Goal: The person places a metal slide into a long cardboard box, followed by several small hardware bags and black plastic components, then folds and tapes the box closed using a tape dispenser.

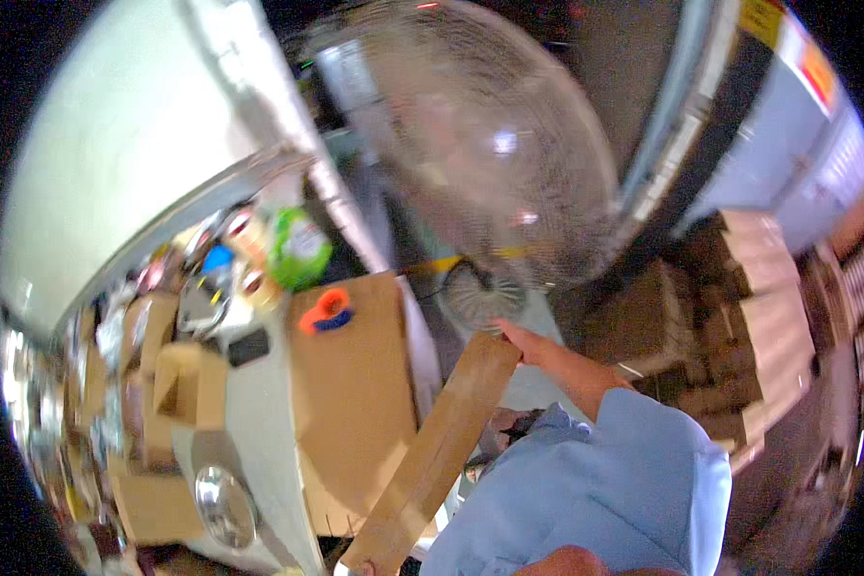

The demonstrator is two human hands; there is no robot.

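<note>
Your right hand (521,346) was closed around the far end of a long, narrow cardboard box (442,442), with that end against your fingers. From there the box ran down and to the left, away from your hand, to the lower edge of the view. Your left hand could not be made out clearly at the near end, so I cannot tell whether it was gripping or free.

The box slanted just beside and partly in front of a wide brown cardboard piece (348,403) on the table (259,413), where an orange ring (332,303) lay touching a blue one (334,321). Beyond your right hand stood the round ribbed base (485,300) of a large fan (494,134). Farther left, a small open carton (190,386) sat near a shiny round metal object (226,506).
</note>
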